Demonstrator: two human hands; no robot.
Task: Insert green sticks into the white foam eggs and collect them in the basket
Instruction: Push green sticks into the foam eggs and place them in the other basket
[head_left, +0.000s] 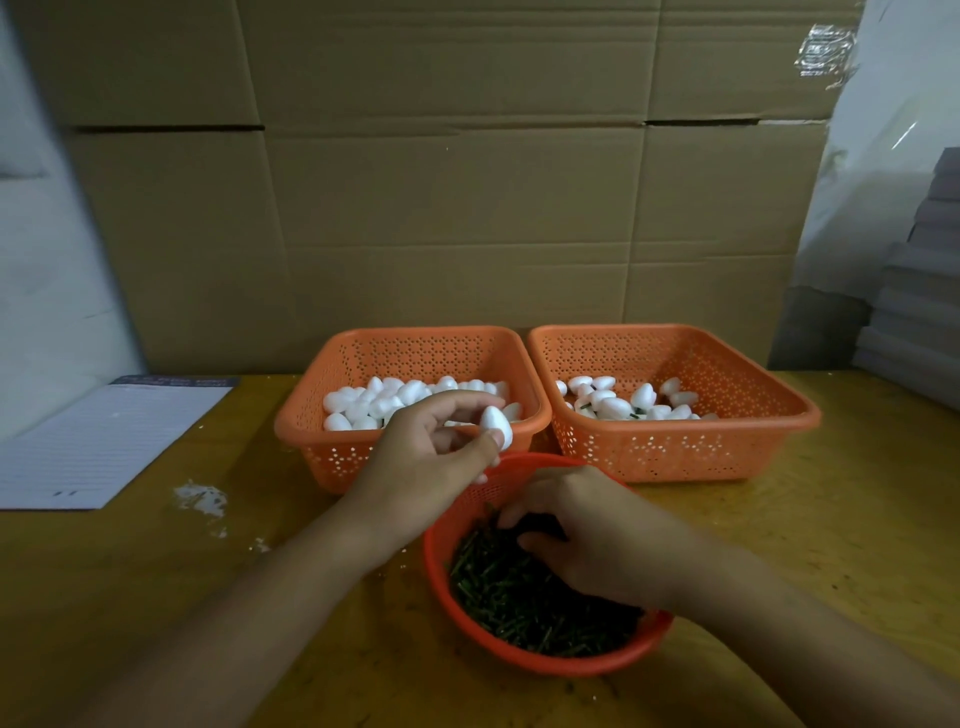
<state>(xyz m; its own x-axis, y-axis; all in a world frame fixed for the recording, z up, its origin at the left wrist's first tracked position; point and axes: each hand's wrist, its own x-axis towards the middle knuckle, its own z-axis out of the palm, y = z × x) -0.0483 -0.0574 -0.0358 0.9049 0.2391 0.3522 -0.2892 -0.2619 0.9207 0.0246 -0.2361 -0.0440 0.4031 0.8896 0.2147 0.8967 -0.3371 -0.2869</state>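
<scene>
Head view: left hand (426, 457) pinches foam egg (496, 427); right hand (587, 535) digs, grip unclear, in green sticks (519, 592) at 6 o'clock. Next: pull one stick.

The work surface is a yellow-brown wooden table (857, 545). Two rectangular orange perforated baskets stand side by side at its rear: the left basket (322, 457) and the right basket (649, 452), their rims almost touching. A round red basket (441, 587) sits just in front of them. A lined paper pad (104, 441) lies at far left, with white foam crumbs (200, 499) scattered nearby
</scene>
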